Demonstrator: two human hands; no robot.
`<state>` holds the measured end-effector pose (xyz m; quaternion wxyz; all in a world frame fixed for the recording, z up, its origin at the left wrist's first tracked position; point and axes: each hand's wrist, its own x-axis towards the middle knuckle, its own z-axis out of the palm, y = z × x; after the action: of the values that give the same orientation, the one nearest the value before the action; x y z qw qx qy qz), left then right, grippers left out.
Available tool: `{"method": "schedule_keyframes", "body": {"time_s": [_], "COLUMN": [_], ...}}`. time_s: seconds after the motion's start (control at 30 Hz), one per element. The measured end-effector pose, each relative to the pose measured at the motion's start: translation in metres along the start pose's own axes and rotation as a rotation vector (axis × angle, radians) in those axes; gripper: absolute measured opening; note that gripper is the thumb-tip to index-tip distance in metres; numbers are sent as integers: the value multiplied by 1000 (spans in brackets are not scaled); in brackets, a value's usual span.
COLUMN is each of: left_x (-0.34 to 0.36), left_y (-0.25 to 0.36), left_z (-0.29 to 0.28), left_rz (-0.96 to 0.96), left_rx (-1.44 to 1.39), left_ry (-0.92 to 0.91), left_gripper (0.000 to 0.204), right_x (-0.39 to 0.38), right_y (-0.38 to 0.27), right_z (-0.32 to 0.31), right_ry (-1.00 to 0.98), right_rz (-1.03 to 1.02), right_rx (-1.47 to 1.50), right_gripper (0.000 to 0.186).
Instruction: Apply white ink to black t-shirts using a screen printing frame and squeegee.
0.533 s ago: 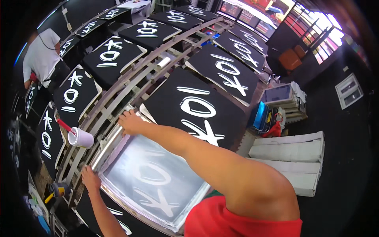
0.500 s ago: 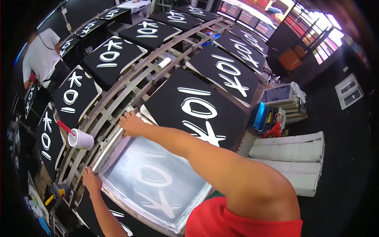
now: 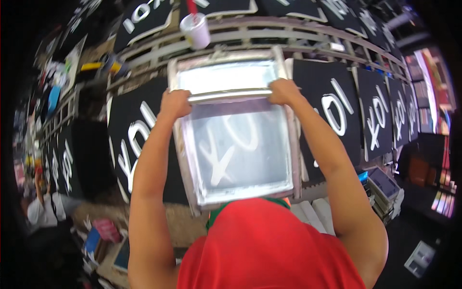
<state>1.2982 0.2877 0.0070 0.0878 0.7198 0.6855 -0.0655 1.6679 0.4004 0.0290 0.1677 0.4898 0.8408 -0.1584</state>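
Note:
Both ends of a metal-bladed squeegee (image 3: 231, 97) are gripped, my left hand (image 3: 176, 102) on one end and my right hand (image 3: 284, 91) on the other. It lies across a printing screen (image 3: 184, 166) with a pale wooden frame. White ink (image 3: 224, 79) shows bright on the mesh beyond the squeegee. On the near side the mesh is grey, with a white painted-looking motif in it. My fingers wrap the squeegee's ends, and their tips are partly hidden. Black panels with white lettering lie on either side, a left panel (image 3: 122, 115) and a right panel (image 3: 308, 86).
A white ink tub (image 3: 196, 33) with a red handle in it stands on the rail (image 3: 240, 41) beyond the screen. More black printed panels (image 3: 378, 108) line both sides of the rail. At the lower left is another person (image 3: 45, 209). Stacked frames (image 3: 385, 185) stand at the right.
My view has turned to face the screen squarely. The squeegee has come from the screen's far end toward me, with both hands on it.

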Motion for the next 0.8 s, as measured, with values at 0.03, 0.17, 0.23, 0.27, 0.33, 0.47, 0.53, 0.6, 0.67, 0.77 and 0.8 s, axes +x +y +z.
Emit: {"method": "schedule_keyframes", "body": {"time_s": [0.03, 0.17, 0.23, 0.27, 0.33, 0.47, 0.53, 0.6, 0.67, 0.77, 0.8], "left_x": [-23, -154, -225, -259, -313, -308, -254, -175, -95, 12, 37], "left_y": [10, 57, 81, 93, 111, 101, 80, 57, 32, 1, -7], "left_z": [1, 32, 55, 64, 77, 57, 33, 14, -7, -25, -25], "left_rz": [33, 83, 48, 26, 9, 71, 66, 72, 21, -64, -67], "left_rx": [-16, -141, -141, -149, -169, -290, -269, -173, -102, -56, -52], "left_ry": [29, 132, 109, 110, 116, 38, -17, 73, 104, 100, 105], "left_gripper": [27, 23, 30, 34, 38, 39, 38, 33, 37, 44, 44], "right_x": [-27, -148, -212, -245, -296, -297, -245, -174, -91, 10, 36], "right_y": [0, -24, -38, -45, -60, -53, -42, -25, -11, 10, 13], "right_z": [17, 83, 124, 152, 187, 170, 130, 88, 44, 1, -6], "right_ry": [88, 126, 155, 222, 348, 264, 119, 169, 266, 352, 357], "right_rz": [-57, -54, -38, -40, -79, -152, -106, -77, -92, -59, -62], "right_rx": [-67, 78, 103, 109, 64, 190, 130, 97, 32, 51, 51], "right_gripper": [30, 28, 30, 31, 34, 34, 35, 34, 29, 33, 33]}}
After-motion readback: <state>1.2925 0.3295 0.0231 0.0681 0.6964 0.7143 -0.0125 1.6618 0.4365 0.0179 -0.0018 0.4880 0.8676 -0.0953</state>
